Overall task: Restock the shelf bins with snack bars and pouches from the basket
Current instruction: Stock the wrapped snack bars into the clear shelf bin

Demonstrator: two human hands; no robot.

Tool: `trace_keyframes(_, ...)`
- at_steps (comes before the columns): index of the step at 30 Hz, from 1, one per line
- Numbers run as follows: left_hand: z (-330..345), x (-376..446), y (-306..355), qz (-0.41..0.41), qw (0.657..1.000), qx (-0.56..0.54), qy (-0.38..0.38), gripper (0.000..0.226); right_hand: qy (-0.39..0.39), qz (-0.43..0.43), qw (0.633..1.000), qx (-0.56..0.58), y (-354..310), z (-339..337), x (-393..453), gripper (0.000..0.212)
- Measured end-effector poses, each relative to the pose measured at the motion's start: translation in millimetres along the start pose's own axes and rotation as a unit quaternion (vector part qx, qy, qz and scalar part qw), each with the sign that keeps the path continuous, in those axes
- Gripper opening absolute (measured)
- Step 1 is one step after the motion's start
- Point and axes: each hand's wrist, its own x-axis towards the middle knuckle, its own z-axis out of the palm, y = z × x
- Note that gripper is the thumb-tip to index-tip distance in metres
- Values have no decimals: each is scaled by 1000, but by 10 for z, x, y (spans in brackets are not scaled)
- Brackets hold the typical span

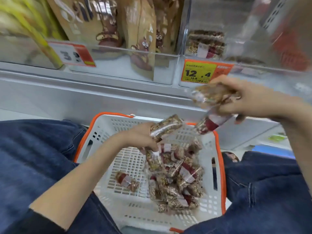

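Observation:
A white basket (135, 213) with an orange rim sits between my knees, holding several clear-wrapped nut bars (175, 186) with red and white labels. My left hand (138, 137) grips two bars (164, 129) just above the pile. My right hand (249, 100) holds a bunch of bars (211, 95) raised in front of the shelf edge, below the clear bin (185, 39) on the right. That bin holds a short stack of the same bars (206, 43).
A clear bin (118, 53) to the left holds upright brown paper pouches (140, 36). Price tags (199, 71) hang on the bin fronts. Yellow-green packs (25, 22) stand at far left. My blue-jeaned legs flank the basket.

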Motion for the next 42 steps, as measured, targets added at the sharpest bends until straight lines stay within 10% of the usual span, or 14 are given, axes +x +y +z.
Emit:
trace_keyframes(9,-709,-468,2038,222,950,72,206,44,405,-108,852,314,189,-1059,-286,38)
trace_keyframes(14,-788,268,2575,128,973,60,180,40,458,-87,835,293,346,-1206,-30,46)
trace_keyframes(20,-899,859,2690,85,969,-139,188,33,429,-77,861,262,552,-1398,190,39)
trace_keyframes(24,-882,970,2489,22,918,254,302,40,410,-18,878,246,718,-1501,412,51)
trace_keyframes(28,-944,893,2462,-69,881,464,64,60,361,10,905,225,841,-1576,620,58)
trace_keyframes(37,-877,1174,2137,99,802,566,164,68,342,36,920,187,962,-1585,819,55)
trace_keyframes(42,-820,1296,2042,-9,907,420,27,53,119,143,980,-76,1009,-1484,872,79)
